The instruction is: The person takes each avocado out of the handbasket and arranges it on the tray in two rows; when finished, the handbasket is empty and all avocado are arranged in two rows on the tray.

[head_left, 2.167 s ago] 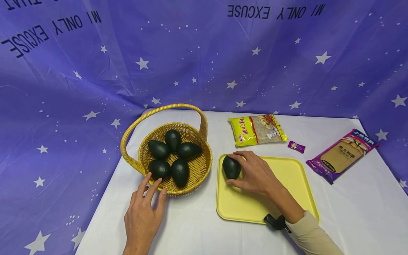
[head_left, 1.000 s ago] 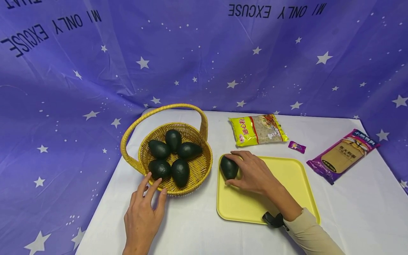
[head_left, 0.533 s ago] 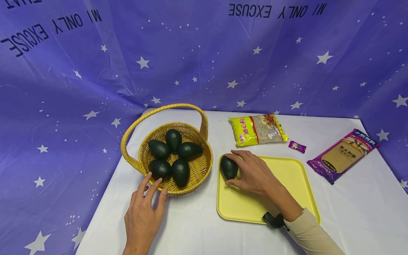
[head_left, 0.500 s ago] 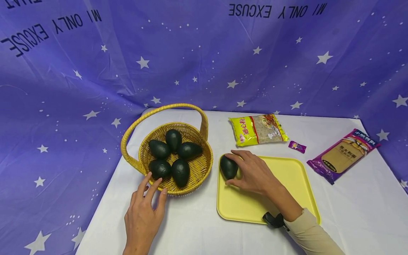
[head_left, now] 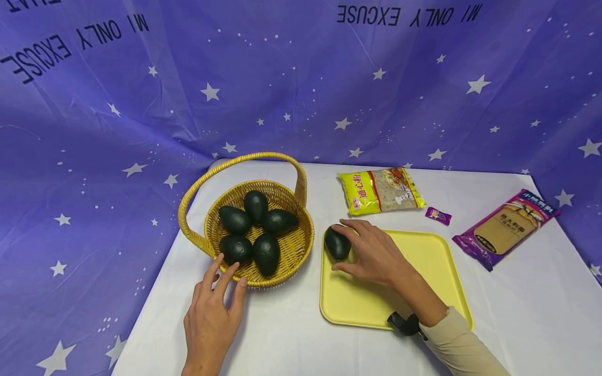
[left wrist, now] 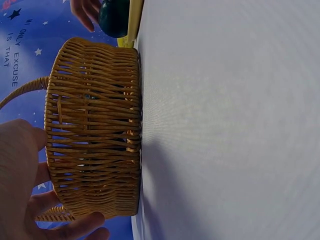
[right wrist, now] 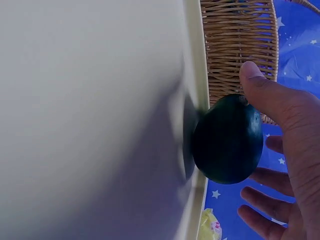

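Observation:
In the head view, my right hand (head_left: 376,253) is around a dark green avocado (head_left: 337,243) at the yellow tray's (head_left: 371,313) far left corner. A small gap shows between the thumb and the avocado, and the fingers are spread loosely about it. The right wrist view shows the avocado (right wrist: 227,140) low against the tray rim, with the thumb beside its stem end. My left hand (head_left: 211,313) rests relaxed fingertips on the near left rim of a woven basket (head_left: 293,250). Several avocados (head_left: 266,254) lie inside that basket, close to the left fingertips.
Behind the tray lies a yellow pasta bag (head_left: 381,191). A small purple packet (head_left: 438,215) is beside it. Farther right is a purple noodle pack (head_left: 508,228). The basket's tall handle (head_left: 254,155) arches over its back. A starry purple curtain (head_left: 301,78) borders the white table.
The avocado on the tray has shifted slightly left and then tipped away from the right thumb, which now stands a little apart from it. The left hand and basket stay as they were.

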Motion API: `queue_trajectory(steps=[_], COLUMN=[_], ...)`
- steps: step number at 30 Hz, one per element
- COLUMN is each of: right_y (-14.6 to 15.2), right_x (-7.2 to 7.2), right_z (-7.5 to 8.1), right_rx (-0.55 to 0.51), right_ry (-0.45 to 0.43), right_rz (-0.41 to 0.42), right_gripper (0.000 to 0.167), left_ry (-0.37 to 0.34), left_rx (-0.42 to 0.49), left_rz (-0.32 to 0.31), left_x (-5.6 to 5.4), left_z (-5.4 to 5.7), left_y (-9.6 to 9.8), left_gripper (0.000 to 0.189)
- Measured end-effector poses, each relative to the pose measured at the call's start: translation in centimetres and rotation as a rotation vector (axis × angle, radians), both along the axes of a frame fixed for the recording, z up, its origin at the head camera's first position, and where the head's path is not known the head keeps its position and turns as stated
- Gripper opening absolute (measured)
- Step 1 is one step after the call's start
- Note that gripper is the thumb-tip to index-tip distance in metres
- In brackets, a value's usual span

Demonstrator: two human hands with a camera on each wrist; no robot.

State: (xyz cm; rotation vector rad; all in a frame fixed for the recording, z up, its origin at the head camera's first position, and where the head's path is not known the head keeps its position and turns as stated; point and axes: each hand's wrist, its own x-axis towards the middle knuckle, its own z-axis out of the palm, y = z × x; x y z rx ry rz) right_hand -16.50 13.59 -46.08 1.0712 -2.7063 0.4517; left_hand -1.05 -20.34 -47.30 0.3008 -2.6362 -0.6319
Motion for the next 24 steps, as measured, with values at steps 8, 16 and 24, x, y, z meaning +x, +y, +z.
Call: queue_trajectory(steps=[8, 16, 24], right_y=[-0.2, -0.7, -1.5], right_x=[0.1, 0.4, 0.7], right_z=[0.7, 1.7, 2.9], right_rx=[-0.009, -0.037, -0.064], right_ry=[0.027, 0.041, 0.076], right_rz=[0.017, 0.044, 0.08], right_gripper=[0.09, 0.085, 0.085], left_ry=[0.004, 0.038, 0.044], left_rx=[0.006, 0.019, 0.011], left_rz=[0.001, -0.002, -0.004], left_x=[0.0, 0.1, 0.0], left_z=[0.0, -0.1, -0.1], left_y=[-0.1, 0.0, -0.2], left_gripper=[0.04, 0.039, 0.038])
